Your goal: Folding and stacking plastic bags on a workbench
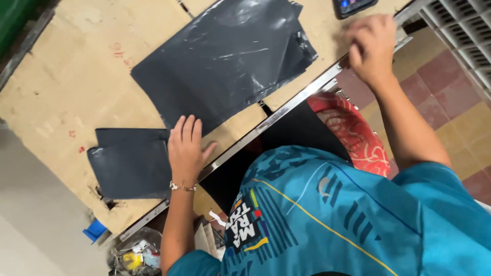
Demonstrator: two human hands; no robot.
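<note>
My left hand [186,148] lies flat, fingers spread, on the right edge of a small stack of dark grey plastic bags [130,163] near the table's front edge. A larger pile of the same dark grey bags [225,59] spreads over the middle of the cardboard-covered table [76,76]. My right hand [371,46] is blurred at the table's right corner by the metal edge strip [286,110]; its fingers are curled, and I cannot tell whether it holds anything.
A dark phone-like device [353,6] lies at the table's far edge. A white slatted crate [460,30] stands at right on the tiled floor [450,117]. A red patterned bundle [353,133] sits under the table edge. Clutter in a clear bag [135,253] lies at lower left.
</note>
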